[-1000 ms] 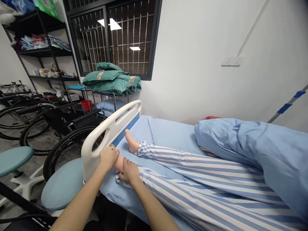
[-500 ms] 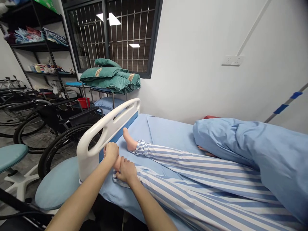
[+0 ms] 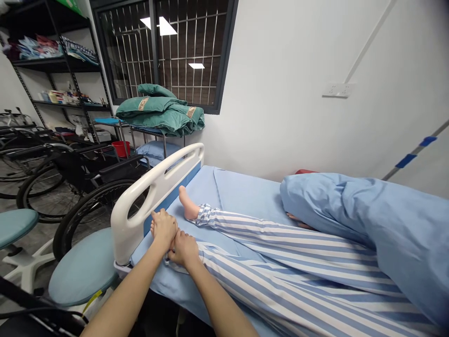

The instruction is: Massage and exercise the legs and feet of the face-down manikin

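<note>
A figure in blue-and-white striped trousers (image 3: 280, 262) lies on a bed with a light blue sheet (image 3: 242, 192). My left hand (image 3: 163, 228) is wrapped round the near bare foot, whose toes show just past my fingers. My right hand (image 3: 184, 249) grips the ankle at the trouser cuff, touching the left hand. The far foot (image 3: 186, 204) rests bare on the sheet near the white footboard (image 3: 147, 196). A blue quilt (image 3: 365, 220) covers the upper body.
Wheelchairs (image 3: 70, 182) stand left of the bed, with two teal round stools (image 3: 82, 267) in front. A trolley holds folded green bedding (image 3: 161, 112) under a barred window. Black shelving (image 3: 52, 70) lines the left wall. The white wall runs along the bed's far side.
My left hand has shifted from the footboard side onto the top of the near foot, closing over it. The right hand stays on the ankle. The view has drifted slightly right.
</note>
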